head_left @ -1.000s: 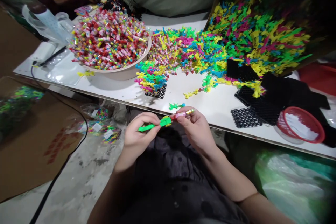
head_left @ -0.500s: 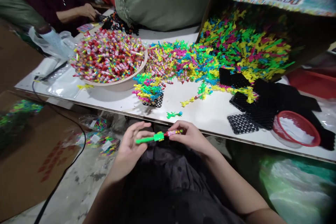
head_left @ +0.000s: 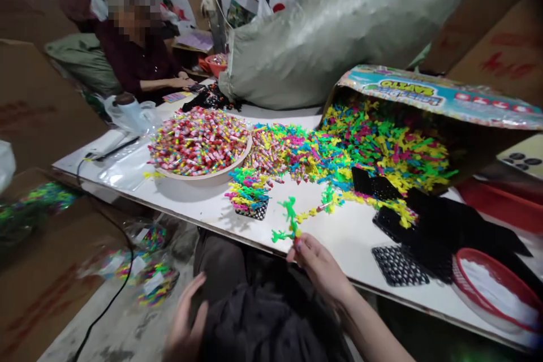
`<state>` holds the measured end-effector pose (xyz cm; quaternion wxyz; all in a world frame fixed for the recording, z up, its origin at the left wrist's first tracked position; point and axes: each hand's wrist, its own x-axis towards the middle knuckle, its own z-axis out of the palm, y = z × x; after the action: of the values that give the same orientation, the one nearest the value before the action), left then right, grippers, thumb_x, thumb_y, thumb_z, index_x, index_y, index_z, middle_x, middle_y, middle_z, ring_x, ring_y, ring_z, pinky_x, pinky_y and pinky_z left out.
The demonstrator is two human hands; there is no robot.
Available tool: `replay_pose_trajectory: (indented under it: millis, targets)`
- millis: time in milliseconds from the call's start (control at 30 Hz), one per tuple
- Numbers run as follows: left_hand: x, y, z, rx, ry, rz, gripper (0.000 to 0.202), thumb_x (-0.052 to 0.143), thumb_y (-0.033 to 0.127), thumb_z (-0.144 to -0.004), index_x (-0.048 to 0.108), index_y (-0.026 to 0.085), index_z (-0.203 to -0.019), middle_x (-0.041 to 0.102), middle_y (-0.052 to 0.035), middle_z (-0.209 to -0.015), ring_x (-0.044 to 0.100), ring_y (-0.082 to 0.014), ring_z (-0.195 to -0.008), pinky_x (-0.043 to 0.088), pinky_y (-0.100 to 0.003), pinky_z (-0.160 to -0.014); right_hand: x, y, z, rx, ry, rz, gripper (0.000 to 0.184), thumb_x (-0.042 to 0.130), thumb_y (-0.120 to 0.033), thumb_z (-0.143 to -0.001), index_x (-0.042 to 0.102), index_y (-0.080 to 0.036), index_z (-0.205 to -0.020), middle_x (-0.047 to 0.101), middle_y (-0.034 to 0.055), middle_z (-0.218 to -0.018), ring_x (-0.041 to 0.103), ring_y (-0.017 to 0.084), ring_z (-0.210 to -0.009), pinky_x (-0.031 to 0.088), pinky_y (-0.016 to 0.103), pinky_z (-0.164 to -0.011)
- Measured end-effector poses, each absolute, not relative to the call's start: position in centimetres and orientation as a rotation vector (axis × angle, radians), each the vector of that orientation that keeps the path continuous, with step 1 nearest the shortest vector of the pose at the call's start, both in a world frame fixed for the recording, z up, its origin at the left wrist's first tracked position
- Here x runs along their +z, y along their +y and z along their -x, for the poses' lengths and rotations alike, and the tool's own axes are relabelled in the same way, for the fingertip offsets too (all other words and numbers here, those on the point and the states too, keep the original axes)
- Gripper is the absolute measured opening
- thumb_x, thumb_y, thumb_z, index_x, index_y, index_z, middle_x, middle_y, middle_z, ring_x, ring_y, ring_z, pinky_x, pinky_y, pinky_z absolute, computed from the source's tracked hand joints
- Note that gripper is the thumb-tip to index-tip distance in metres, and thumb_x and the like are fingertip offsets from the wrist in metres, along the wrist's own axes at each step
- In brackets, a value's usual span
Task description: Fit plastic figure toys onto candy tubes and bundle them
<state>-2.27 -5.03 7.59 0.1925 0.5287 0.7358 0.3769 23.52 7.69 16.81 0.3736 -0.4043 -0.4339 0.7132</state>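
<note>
My right hand (head_left: pixel 316 264) pinches the lower end of a green plastic figure toy (head_left: pixel 291 214) and holds it upright over the front edge of the white table (head_left: pixel 203 212). A second green figure (head_left: pixel 280 235) lies on the table just left of that hand. My left hand (head_left: pixel 186 322) hangs low beside my lap with its fingers spread and nothing in it. Ahead stands a small black grid rack (head_left: pixel 252 210) stuck full of coloured toys. Behind it sits a wide bowl (head_left: pixel 199 144) heaped with wrapped candy sticks.
A tipped cardboard box (head_left: pixel 428 119) spills coloured plastic figures (head_left: pixel 339 147) across the table. Black grid trays (head_left: pixel 401 266) and a red basket (head_left: pixel 492 288) lie at the right. A large grey sack (head_left: pixel 339 28) fills the back. Another person (head_left: pixel 139 62) sits at the far left. Cardboard and a cable lie on the floor.
The camera has tilted up. My left hand let go of the green toy and dropped to my lap. My right hand carried the toy up toward the table edge.
</note>
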Motion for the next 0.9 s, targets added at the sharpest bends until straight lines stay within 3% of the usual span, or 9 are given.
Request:
replay_pose_trajectory:
  millis: [100, 200, 367, 467, 567, 667, 800, 900]
  targets:
    - [4.2, 0.0, 1.0, 0.906, 2.042, -1.742, 0.031, 0.040, 0.026, -0.081, 0.061, 0.025, -0.104, 0.064, -0.0063, -0.105, 0.054, -0.0242, -0.106, 0.040, -0.047, -0.095, 16.4, 10.5, -20.5, 1.715, -1.103, 0.868, 0.029, 0.064, -0.044, -0.073, 0.053, -0.020, -0.083, 0.057, -0.0014, -0.073, 0.045, 0.009, -0.054, 0.038, 0.023, -0.054]
    - [2.5, 3.2, 0.4, 0.853, 2.120, -1.903, 0.028, 0.043, 0.021, -0.078, 0.064, 0.023, -0.096, 0.064, -0.0073, -0.105, 0.055, -0.0251, -0.103, 0.040, -0.048, -0.092, 15.8, 11.8, -19.3, 1.610, -1.117, 0.866, 0.028, 0.067, -0.041, -0.070, 0.053, -0.021, -0.083, 0.052, -0.0042, -0.067, 0.051, 0.011, -0.055, 0.042, 0.025, -0.056]
    - [3.6, 3.7, 1.6, 1.250, 2.311, -1.832, 0.021, 0.040, 0.016, -0.078, 0.055, 0.019, -0.065, 0.059, -0.0045, -0.070, 0.056, -0.0196, -0.074, 0.043, -0.035, -0.072, 14.9, 11.9, -20.2, 1.361, -1.181, 1.101, 0.029, 0.070, -0.040, -0.066, 0.056, -0.018, -0.079, 0.055, -0.0027, -0.062, 0.052, 0.012, -0.055, 0.042, 0.025, -0.054]
    - [5.0, 5.6, 2.1, 1.316, 2.402, -1.763, 0.018, 0.043, 0.020, -0.079, 0.058, 0.016, -0.088, 0.061, -0.0099, -0.091, 0.055, -0.0236, -0.091, 0.039, -0.038, -0.082, 14.6, 12.1, -20.7, 1.287, -1.194, 1.188, 0.030, 0.067, -0.042, -0.068, 0.059, -0.017, -0.082, 0.058, 0.0002, -0.068, 0.050, 0.011, -0.053, 0.040, 0.024, -0.049]
    - [5.4, 8.4, 1.4, 1.161, 2.367, -1.786, 0.034, 0.045, 0.023, -0.079, 0.053, 0.017, -0.111, 0.057, -0.0127, -0.115, 0.043, -0.0290, -0.117, 0.029, -0.045, -0.095, 14.3, 12.4, -20.6, 1.284, -1.163, 1.208, 0.036, 0.061, -0.045, -0.073, 0.058, -0.017, -0.094, 0.061, 0.0041, -0.083, 0.053, 0.013, -0.057, 0.039, 0.024, -0.045]
    - [5.1, 9.7, 0.4, 1.059, 2.332, -1.837, 0.035, 0.042, 0.019, -0.080, 0.055, 0.020, -0.112, 0.059, -0.0089, -0.117, 0.037, -0.0291, -0.124, 0.018, -0.050, -0.100, 13.7, 12.7, -20.3, 1.275, -1.178, 1.205, 0.038, 0.064, -0.044, -0.071, 0.058, -0.015, -0.095, 0.063, 0.0063, -0.088, 0.057, 0.014, -0.064, 0.047, 0.027, -0.054]
    - [4.0, 9.2, -0.1, 1.061, 2.323, -1.866, 0.035, 0.040, 0.017, -0.080, 0.059, 0.021, -0.109, 0.060, -0.0083, -0.116, 0.042, -0.0278, -0.120, 0.012, -0.052, -0.103, 12.0, 13.6, -19.9, 1.243, -1.191, 1.188, 0.038, 0.068, -0.037, -0.068, 0.054, -0.015, -0.095, 0.067, 0.0068, -0.086, 0.062, 0.017, -0.072, 0.049, 0.033, -0.071]
    - [3.1, 8.9, 0.0, 1.086, 2.322, -1.887, 0.032, 0.039, 0.020, -0.082, 0.062, 0.022, -0.105, 0.060, -0.0075, -0.116, 0.043, -0.0266, -0.117, 0.010, -0.052, -0.104, 10.2, 14.8, -19.4, 1.237, -1.177, 1.177, 0.032, 0.070, -0.036, -0.064, 0.051, -0.018, -0.083, 0.069, 0.0073, -0.088, 0.064, 0.021, -0.084, 0.049, 0.035, -0.076]
